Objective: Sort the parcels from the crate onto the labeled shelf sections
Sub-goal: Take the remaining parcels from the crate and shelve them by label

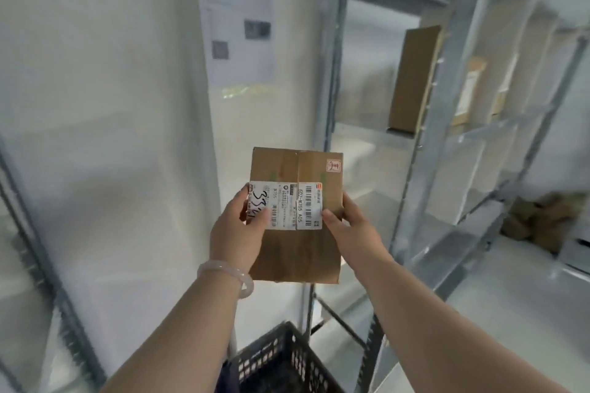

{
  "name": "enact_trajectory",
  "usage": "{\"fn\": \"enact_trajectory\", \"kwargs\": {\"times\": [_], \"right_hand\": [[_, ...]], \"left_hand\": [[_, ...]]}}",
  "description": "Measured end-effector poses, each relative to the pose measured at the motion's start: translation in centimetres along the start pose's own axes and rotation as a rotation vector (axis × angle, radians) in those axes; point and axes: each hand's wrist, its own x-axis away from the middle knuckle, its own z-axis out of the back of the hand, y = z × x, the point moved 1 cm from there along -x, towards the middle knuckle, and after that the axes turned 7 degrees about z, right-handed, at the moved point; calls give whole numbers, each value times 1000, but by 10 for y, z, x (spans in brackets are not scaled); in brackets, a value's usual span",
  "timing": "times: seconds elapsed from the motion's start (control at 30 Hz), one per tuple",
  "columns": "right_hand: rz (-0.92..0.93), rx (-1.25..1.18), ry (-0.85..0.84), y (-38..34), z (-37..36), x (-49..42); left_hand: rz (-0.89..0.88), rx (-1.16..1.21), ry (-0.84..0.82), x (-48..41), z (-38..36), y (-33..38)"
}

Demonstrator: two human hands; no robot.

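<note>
Arms outstretched, left grip (237, 231) and right grip (347, 226) pinch one parcel (300, 254).

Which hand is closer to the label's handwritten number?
Left. The left hand touches the handwritten number with its thumb; the right hand holds the parcel at the opposite end of the label.

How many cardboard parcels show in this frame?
4: the held parcel, gripped by left hand and right hand; three shelf parcels standing at right. The blurred brown heap may hold more.

Parcel (295, 214) between both hands, above crate (281, 360), shelf (424, 143) at right.
</note>
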Motion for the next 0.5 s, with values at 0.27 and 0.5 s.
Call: {"fn": "enact_trajectory", "kwargs": {"times": [0.27, 0.5], "right_hand": [[20, -5, 146, 15, 181, 25], [-14, 36, 262, 77, 355, 42]], "left_hand": [[-165, 76, -66, 75, -133, 95], [-144, 139, -228, 153, -287, 150]]}}
